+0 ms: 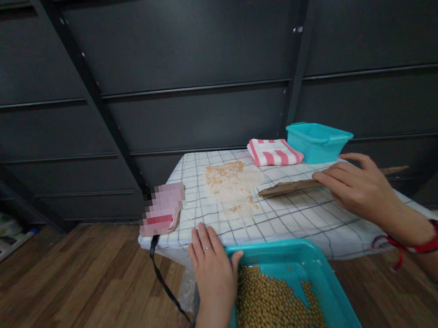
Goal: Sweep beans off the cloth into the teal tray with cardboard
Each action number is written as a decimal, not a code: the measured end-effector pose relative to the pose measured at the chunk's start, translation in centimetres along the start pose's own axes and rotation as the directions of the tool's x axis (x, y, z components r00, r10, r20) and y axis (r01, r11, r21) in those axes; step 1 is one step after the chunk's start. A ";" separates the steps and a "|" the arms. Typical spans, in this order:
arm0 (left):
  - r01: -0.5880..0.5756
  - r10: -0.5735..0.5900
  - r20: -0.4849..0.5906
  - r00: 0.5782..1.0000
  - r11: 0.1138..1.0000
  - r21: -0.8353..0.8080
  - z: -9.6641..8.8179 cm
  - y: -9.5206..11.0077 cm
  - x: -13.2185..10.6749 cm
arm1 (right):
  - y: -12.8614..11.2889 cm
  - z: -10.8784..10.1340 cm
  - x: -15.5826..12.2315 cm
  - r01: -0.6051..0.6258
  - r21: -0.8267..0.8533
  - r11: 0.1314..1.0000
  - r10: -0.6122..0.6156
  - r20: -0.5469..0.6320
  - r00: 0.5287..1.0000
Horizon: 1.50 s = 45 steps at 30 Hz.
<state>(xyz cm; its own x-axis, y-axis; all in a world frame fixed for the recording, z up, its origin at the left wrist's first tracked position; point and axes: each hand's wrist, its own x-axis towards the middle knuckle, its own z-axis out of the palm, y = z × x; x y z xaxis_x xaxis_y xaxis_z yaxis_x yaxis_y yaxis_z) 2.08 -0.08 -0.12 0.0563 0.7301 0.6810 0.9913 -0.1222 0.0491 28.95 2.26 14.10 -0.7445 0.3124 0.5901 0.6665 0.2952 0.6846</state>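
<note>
My left hand (213,269) lies at the far left corner of a teal tray (345,303), fingers stretched toward the tablecloth and thumb over the rim. Many round, tan, soybean-like beans (274,310) fill much of the tray. Over the table's right side, my right hand (361,189) is closed on a flat brown piece of cardboard (286,188), which it holds roughly level with the edge toward me. On the checked tablecloth (189,186), small orange-yellow bits (224,172) lie scattered over a pale, thin patch (235,192).
A pink-and-white striped towel (274,152) sits beside a teal box (319,143) at the table's back right. A pink, blurred-out item (163,210) lies at the left edge, with a black strap (158,276) hanging down. Dark panels (188,39) stand behind.
</note>
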 end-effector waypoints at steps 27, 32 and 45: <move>-0.001 0.002 -0.041 0.999 1.000 0.012 0.2 0.1 -0.1 | 0.1 -0.2 0.0 0.009 0.123 0.992 -0.005 -0.029 1.000; 0.001 0.000 -0.044 0.999 1.000 0.015 0.2 0.2 -0.1 | -0.2 -1.2 0.0 0.031 0.153 0.988 -0.027 -0.024 0.999; 0.009 -0.009 -0.027 1.000 1.000 0.016 0.1 0.1 0.1 | -0.3 -1.9 0.2 0.044 0.163 0.986 -0.039 -0.036 0.999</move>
<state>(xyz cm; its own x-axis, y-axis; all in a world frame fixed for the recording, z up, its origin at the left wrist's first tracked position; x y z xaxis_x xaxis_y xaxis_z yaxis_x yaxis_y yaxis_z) 2.21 0.07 -0.15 0.0445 0.7127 0.7001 0.9935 -0.1049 0.0436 28.51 0.46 14.81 -0.7705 0.2686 0.5780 0.6308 0.4517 0.6309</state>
